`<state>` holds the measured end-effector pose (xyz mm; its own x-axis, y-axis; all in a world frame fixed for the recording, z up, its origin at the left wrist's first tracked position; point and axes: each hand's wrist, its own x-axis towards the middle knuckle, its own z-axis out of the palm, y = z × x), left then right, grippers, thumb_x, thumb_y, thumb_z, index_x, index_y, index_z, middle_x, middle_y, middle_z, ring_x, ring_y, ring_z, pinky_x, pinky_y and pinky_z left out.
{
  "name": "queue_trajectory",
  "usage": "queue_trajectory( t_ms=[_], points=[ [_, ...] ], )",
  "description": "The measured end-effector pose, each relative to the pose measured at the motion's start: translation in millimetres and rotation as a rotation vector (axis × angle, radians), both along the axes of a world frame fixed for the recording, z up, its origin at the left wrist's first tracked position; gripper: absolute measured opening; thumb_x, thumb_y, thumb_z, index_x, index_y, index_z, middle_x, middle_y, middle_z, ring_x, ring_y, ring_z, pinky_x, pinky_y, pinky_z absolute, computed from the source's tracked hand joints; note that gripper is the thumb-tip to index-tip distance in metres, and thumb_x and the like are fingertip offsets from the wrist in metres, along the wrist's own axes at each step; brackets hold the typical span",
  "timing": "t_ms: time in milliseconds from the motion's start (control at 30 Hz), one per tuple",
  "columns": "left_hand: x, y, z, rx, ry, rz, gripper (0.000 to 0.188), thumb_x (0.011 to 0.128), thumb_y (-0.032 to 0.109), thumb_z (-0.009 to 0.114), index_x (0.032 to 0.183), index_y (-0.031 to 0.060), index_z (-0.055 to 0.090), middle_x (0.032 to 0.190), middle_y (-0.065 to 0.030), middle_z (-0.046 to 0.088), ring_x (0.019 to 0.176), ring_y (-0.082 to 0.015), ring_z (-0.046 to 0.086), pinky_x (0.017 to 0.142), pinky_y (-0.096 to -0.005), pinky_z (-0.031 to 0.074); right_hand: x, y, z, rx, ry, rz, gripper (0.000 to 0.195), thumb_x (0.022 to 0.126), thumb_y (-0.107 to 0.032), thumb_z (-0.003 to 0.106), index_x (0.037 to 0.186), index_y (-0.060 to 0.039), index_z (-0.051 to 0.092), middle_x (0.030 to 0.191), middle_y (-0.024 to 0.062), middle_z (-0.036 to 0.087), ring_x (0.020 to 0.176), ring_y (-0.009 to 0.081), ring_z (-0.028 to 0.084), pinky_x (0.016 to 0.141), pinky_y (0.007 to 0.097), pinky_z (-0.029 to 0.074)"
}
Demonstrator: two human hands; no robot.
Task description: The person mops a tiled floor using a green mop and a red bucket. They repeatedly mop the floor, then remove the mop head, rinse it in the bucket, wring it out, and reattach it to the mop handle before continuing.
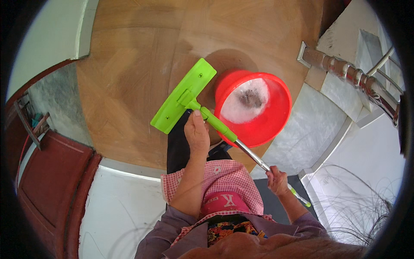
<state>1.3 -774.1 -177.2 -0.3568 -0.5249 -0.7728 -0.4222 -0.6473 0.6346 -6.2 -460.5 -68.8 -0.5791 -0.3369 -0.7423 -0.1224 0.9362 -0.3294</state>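
Observation:
A flat green plastic mop head [183, 96] on a metal pole [252, 154] is held up before me, with no pad seen on its visible face. My left hand [196, 132] is at the green joint just behind the head, its thumb along the plastic; the fingers are partly hidden. Farther down, my right hand [277, 181] grips the pole, whose green-tipped end sticks out past the wrist. Beneath the pole a red plastic bucket [275, 129] stands on the floor. White suds [239, 108] and a dark, greyish patch show inside it.
Brown patterned floor [129, 97] spreads ahead. A red-brown wooden door [51, 181] is at the left, near a wooden object. At the right a metal railing post [343, 69] stands beside marble-like steps [338, 97]. White walls are on both sides of me.

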Motion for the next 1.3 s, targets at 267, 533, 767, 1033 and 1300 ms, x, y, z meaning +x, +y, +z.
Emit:
queue_trajectory(
  t_ms=[267,533,767,1033,1300],
  points=[
    [2.5,2.2,-4.2,-0.07,0.031,-0.12,0.033,0.096,0.031,0.039,0.088,0.0033,0.055,0.063,0.0018,0.047,0.055,-0.0052,0.043,0.048,-0.0199,0.035,12.2,-7.5,11.8,-0.007,-0.148,-0.164,0.021,0.089,-0.025,0.051,0.086,-0.0048,0.055,0.058,0.0186,0.055,0.058,0.0398,0.059,0.051,0.0442,0.045],
    [-7.6,19.6,-2.3,-0.178,0.19,-0.233,0.027,0.095,0.026,0.044,0.103,0.0027,0.055,0.07,-0.0006,0.051,0.057,-0.0059,0.046,0.051,-0.0192,0.039,-68.5,12.8,-66.8,0.014,0.289,-0.394,0.027,0.091,-0.027,0.049,0.083,-0.0022,0.053,0.057,0.0152,0.049,0.05,0.025,0.053,0.048,0.0371,0.041],
    [-5.8,27.2,-5.8,-0.141,0.108,-0.268,0.025,0.096,0.024,0.043,0.101,0.0023,0.055,0.07,-0.0002,0.05,0.056,-0.0056,0.045,0.051,-0.0192,0.039,-112.4,91.3,-196.9,-0.094,0.245,-0.803,0.035,0.093,-0.035,0.047,0.079,-0.0042,0.051,0.058,0.0013,0.046,0.051,0.01,0.044,0.046,0.0274,0.035],
    [-5.4,44.0,-13.3,-0.073,0.101,-0.294,0.02,0.094,0.02,0.049,0.101,0.0028,0.055,0.071,0.001,0.05,0.057,-0.0035,0.045,0.051,-0.0169,0.038,-31.3,115.3,-312.6,-0.332,0.101,-1.358,0.021,0.091,-0.022,0.048,0.095,-0.0024,0.056,0.074,0.004,0.057,0.065,0.0136,0.054,0.058,0.0268,0.044],
    [-5.2,60.0,-11.4,0.042,0.077,-0.386,0.018,0.093,0.019,0.05,0.1,0.0036,0.055,0.072,0.0008,0.051,0.058,-0.0037,0.046,0.052,-0.0171,0.038,-31.2,85.2,-234.6,-0.138,0.527,-1.121,0.019,0.089,-0.007,0.047,0.103,0.0004,0.057,0.081,0.0096,0.064,0.074,0.0198,0.062,0.067,0.0297,0.05]
  ],
)
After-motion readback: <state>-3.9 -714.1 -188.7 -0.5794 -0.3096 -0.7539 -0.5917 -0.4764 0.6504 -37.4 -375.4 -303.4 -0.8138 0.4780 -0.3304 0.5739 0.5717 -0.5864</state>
